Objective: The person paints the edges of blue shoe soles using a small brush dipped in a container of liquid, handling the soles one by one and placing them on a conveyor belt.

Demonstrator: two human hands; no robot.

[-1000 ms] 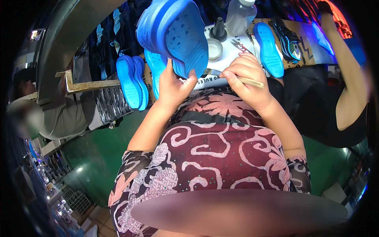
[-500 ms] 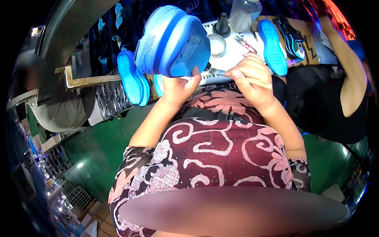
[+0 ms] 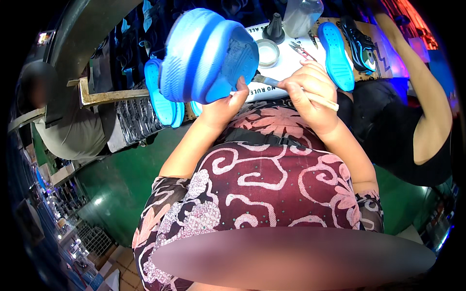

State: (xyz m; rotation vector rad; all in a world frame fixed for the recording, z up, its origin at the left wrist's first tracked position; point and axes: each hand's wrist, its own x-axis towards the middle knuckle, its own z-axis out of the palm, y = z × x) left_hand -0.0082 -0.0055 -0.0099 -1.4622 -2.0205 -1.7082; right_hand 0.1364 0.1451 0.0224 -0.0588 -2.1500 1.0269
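My left hand (image 3: 224, 107) is closed on a thick blue shoe sole (image 3: 199, 56), tilted up with its cupped inside facing right. The left thumb presses on the sole's inner face, while the other fingers are hidden behind it. In my right hand (image 3: 311, 92) is a flat paintbrush (image 3: 270, 81) with a pale handle, its bristles pointing left. The dark bristle end is close to the sole's right edge; whether it touches cannot be made out. Behind the brush stands a small round dish (image 3: 267, 53) with pale contents.
Beyond the dish are a black cone-shaped nozzle (image 3: 274, 30), a clear bottle (image 3: 302, 18) and red-handled snippers (image 3: 302, 50). Blue soles (image 3: 336, 58) and a black shoe (image 3: 359, 46) lie right; more blue soles (image 3: 162, 99) lie left. A co-worker's arm (image 3: 429, 106) reaches in at right.
The sole has shifted slightly left and turned a little in my left hand. The brush has moved slightly right and its bristles show more. The co-worker's arm at right has moved.
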